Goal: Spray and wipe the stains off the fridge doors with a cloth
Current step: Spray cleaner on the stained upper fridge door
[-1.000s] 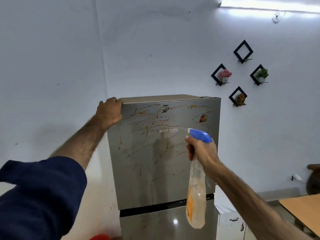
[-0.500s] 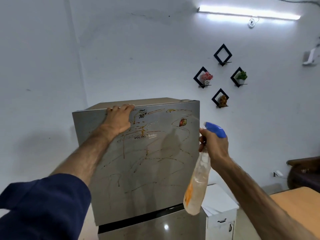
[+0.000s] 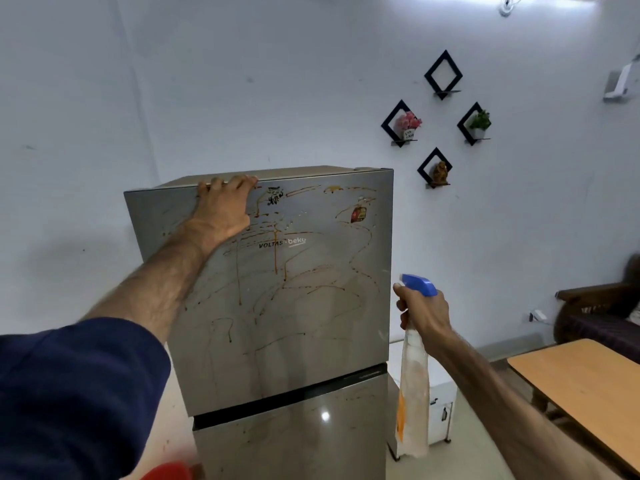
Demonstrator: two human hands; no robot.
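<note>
1. Against the white wall stands the fridge (image 3: 277,306), a steel two-door unit with the upper door (image 3: 294,323) above a dark gap and the lower door (image 3: 294,445) beneath it
2. Brown-orange stains (image 3: 277,258) run in streaks and drips across the upper door, around the printed brand name and a small red sticker (image 3: 358,214) near its right edge; fainter marks show on the lower door
3. The left hand (image 3: 223,211) rests high on the upper door, its fingers curled over the top edge and gripping it, the arm in a dark blue sleeve (image 3: 76,393)
4. The right hand (image 3: 424,311) is wrapped round the neck of the spray bottle (image 3: 414,386), holding it just to the right of the fridge; the blue nozzle head (image 3: 419,285) points towards the upper door, and the translucent body hangs below the hand
5. Right of the fridge stand a small white cabinet (image 3: 441,403) and a wooden table (image 3: 581,386)
6. Four black diamond wall shelves (image 3: 443,75) hang on the wall above
</note>
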